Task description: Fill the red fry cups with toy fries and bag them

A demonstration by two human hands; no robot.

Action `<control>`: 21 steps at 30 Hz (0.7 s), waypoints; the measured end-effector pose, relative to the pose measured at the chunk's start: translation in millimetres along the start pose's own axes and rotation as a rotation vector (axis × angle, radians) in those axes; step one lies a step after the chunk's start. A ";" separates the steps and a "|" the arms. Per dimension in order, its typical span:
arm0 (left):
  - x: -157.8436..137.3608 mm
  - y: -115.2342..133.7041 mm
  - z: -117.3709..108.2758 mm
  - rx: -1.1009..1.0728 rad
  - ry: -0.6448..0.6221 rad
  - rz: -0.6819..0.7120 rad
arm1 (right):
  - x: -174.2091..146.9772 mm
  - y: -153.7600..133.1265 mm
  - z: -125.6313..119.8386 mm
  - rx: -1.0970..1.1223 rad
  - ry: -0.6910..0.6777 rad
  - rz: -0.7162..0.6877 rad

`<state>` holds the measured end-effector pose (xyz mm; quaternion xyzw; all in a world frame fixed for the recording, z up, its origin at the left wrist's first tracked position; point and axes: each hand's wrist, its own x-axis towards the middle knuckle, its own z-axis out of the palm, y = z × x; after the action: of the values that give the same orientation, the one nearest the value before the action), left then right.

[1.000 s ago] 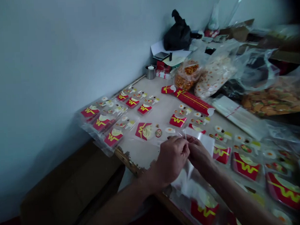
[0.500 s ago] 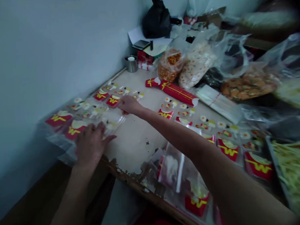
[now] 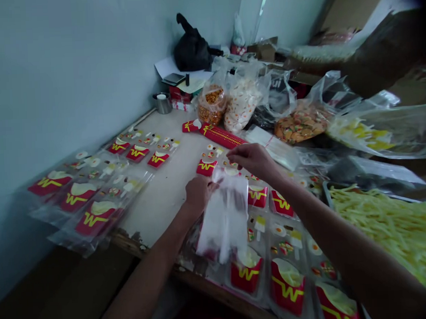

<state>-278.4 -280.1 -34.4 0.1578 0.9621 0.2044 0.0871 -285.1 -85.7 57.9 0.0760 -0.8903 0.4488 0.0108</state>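
My left hand (image 3: 197, 194) is closed at the upper left corner of a clear plastic bag (image 3: 225, 210), pinching its edge. The bag is blurred and lies over packed clear bags at the table's front. To its right, my right hand (image 3: 251, 161) hovers with fingers curled together; whatever they hold, if anything, cannot be made out. Below and beside it are clear packets with red fries boxes (image 3: 288, 283) marked by a yellow zigzag, plus small food-shaped pieces such as fried eggs (image 3: 278, 230). More such packets (image 3: 95, 216) lie at the left.
A tray of fries-like yellow strips (image 3: 385, 218) stands at the right. Stacked red fries boxes (image 3: 222, 136), a pile of flat clear bags (image 3: 270, 145) and bulging bags of small pieces (image 3: 240, 104) line the back. A metal cup (image 3: 163, 104) is near the wall.
Both hands have moved right from the left group of packets to the middle. My left hand now holds a clear bag's edge. Another packet lies in each left-hand row. The view has shifted right.
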 end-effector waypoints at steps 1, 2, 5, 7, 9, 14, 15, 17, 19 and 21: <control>-5.5 -2.8 -3.5 0.013 0.044 0.055 | -3.8 4.9 -0.8 -0.107 -0.018 -0.059; -12.3 -5.2 -7.6 0.012 0.090 0.116 | -5.4 8.9 -0.5 -0.187 -0.048 -0.130; -32.7 -11.7 -20.6 -0.140 0.215 0.217 | 1.1 12.8 11.5 -0.177 -0.216 -0.266; -41.3 -19.3 -30.3 -0.390 0.213 0.159 | 10.7 8.6 30.2 -0.012 -0.334 -0.227; -45.9 -32.3 -42.2 -0.673 0.081 0.049 | 22.2 1.8 52.6 0.172 -0.429 -0.175; -54.6 -85.6 -72.8 -0.857 -0.203 -0.222 | 68.1 2.4 67.3 0.109 -0.679 -0.275; -57.1 -97.9 -76.1 -0.841 -0.213 -0.262 | 80.3 8.3 60.8 -0.024 -0.674 -0.316; -62.4 -120.1 -78.1 -0.823 -0.222 -0.327 | 103.4 23.3 46.9 -0.327 -0.631 -0.392; -66.4 -135.5 -75.3 -0.827 -0.224 -0.371 | 121.1 37.2 41.0 -0.571 -0.682 -0.445; -68.4 -142.3 -70.8 -0.867 -0.221 -0.418 | 132.9 46.1 47.7 -0.690 -0.783 -0.478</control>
<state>-269.1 -452.6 -23.4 -0.0688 0.7846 0.5461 0.2854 -420.8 -113.6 4.4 0.4280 -0.8809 0.0555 -0.1943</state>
